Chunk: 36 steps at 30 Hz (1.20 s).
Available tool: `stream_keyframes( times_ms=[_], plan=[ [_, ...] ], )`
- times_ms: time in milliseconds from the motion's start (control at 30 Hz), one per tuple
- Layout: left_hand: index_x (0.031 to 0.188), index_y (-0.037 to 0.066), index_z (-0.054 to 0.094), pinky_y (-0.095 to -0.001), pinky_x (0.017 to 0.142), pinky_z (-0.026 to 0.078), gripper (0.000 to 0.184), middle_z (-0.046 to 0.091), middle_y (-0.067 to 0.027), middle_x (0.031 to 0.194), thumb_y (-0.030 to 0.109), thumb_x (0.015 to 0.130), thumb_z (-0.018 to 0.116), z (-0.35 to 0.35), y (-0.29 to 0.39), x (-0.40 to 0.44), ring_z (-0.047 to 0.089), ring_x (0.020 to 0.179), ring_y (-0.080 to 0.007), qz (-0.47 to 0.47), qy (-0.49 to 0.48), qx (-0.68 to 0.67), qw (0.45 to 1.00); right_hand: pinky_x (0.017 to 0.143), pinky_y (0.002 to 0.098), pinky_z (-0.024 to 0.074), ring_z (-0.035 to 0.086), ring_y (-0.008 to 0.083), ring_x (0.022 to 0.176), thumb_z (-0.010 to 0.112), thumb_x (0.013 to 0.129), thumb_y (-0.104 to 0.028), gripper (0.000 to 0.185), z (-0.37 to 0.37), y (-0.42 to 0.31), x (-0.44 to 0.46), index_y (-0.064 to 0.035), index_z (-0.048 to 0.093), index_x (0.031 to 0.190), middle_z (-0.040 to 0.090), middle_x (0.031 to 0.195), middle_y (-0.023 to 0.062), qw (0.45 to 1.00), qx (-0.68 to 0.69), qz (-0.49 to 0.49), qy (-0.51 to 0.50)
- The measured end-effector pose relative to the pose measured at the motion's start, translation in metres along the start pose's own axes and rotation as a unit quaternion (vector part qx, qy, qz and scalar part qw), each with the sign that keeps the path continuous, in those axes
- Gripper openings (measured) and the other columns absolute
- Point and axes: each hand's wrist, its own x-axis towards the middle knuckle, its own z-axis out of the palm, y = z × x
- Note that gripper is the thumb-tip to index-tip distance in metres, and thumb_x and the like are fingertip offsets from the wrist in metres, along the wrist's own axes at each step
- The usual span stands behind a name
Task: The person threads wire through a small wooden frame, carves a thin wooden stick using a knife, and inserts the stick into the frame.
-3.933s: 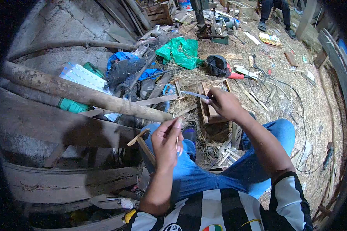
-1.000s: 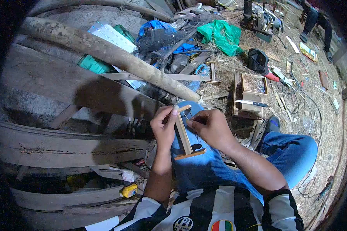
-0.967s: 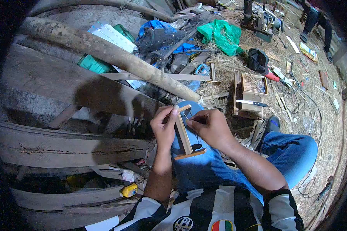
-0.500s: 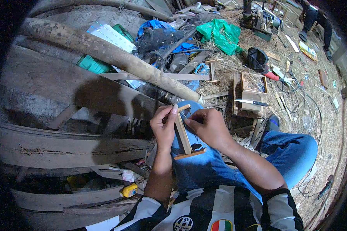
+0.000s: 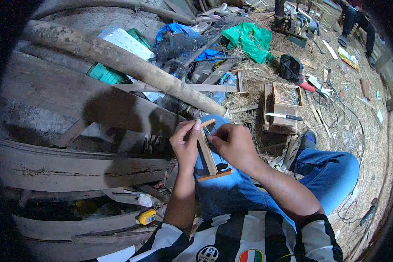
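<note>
A small wooden frame (image 5: 208, 153), a long strip with a short crosspiece at each end, rests over my jeans-clad thigh. My left hand (image 5: 186, 142) pinches its upper end between thumb and fingers. Close beside the strip on the right, my right hand (image 5: 233, 144) is closed, thumb against fingers, near a thin stick or wire under the upper crosspiece; what it pinches is too small to make out. A knife (image 5: 285, 116) with a black handle lies across a wooden box (image 5: 287, 101) beyond my right hand.
A thick pole (image 5: 122, 63) slants over wooden planks (image 5: 83, 168) at the left. Behind lie a green plastic bag (image 5: 249, 41) and blue sheeting. A red and black power tool (image 5: 292, 70) with cables sits at the right. Another person's legs (image 5: 358, 28) show at the top right.
Since the oldest frame, the knife has left my right hand for the box, and my left hand has taken hold of the frame. Lately my right hand has shifted only slightly.
</note>
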Motion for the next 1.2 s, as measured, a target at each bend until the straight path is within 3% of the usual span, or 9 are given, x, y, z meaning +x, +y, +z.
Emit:
stream_keyframes(
  times_ms=[433,533,633,733,1067,1200],
  plan=[
    [0.098,-0.004,0.073,-0.0291,0.079,0.051,0.011,0.071,-0.0094,0.098,0.004,0.09,0.074,-0.01,0.008,-0.005,0.065,0.088,-0.0167,0.054,0.019,0.009,0.998,0.066,0.0392,0.0559,0.073,0.0329,0.069,0.074,0.087,-0.013,0.018,0.007,0.001,-0.01,0.0046,0.073,0.09,0.072,0.079,0.0227,0.998,0.019,-0.042,0.036],
    [0.099,-0.001,0.072,-0.032,0.079,0.053,0.012,0.071,-0.0109,0.1,0.003,0.088,0.075,-0.02,0.034,-0.005,0.067,0.088,-0.0195,0.119,0.002,0.032,0.992,0.064,0.0385,0.0546,0.072,0.0335,0.069,0.073,0.088,-0.007,0.012,0.007,-0.005,-0.022,0.0043,0.072,0.091,0.072,0.08,0.021,0.994,0.067,-0.073,0.042],
    [0.1,0.006,0.068,-0.0363,0.079,0.056,0.018,0.07,-0.0116,0.099,0.002,0.085,0.076,-0.031,0.053,-0.007,0.07,0.09,-0.0266,0.243,-0.014,0.144,0.959,0.063,0.0388,0.0536,0.07,0.0332,0.07,0.073,0.085,-0.002,0.008,0.008,-0.012,-0.036,0.0031,0.071,0.092,0.071,0.081,0.0185,0.987,0.041,-0.133,0.08],
    [0.1,0.007,0.068,-0.0386,0.08,0.058,0.02,0.07,-0.01,0.099,0.003,0.083,0.078,-0.035,0.068,-0.011,0.07,0.09,-0.0279,0.284,-0.034,0.158,0.945,0.066,0.0448,0.0535,0.068,0.0372,0.075,0.073,0.086,-0.008,0.008,0.007,-0.014,-0.048,-0.0017,0.071,0.09,0.069,0.082,0.0171,0.976,-0.001,-0.19,0.101],
    [0.101,0.006,0.069,-0.0395,0.077,0.059,0.026,0.071,-0.0124,0.1,0.004,0.078,0.08,-0.038,0.082,-0.019,0.071,0.089,-0.0283,0.287,-0.024,0.087,0.954,0.058,0.0369,0.0501,0.066,0.0301,0.067,0.074,0.08,0.003,0.011,0.001,-0.02,-0.062,0.0004,0.071,0.091,0.067,0.079,0.0147,0.947,-0.021,-0.285,0.149],
    [0.103,0.005,0.071,-0.0361,0.075,0.059,0.027,0.072,-0.0139,0.098,0.004,0.078,0.08,-0.048,0.095,-0.009,0.072,0.086,-0.0267,0.261,-0.077,0.105,0.956,0.058,0.0357,0.0501,0.066,0.0296,0.067,0.074,0.08,0.003,0.012,-0.005,-0.023,-0.061,0.0,0.071,0.091,0.068,0.08,0.0143,0.941,-0.024,-0.304,0.146]
  ],
)
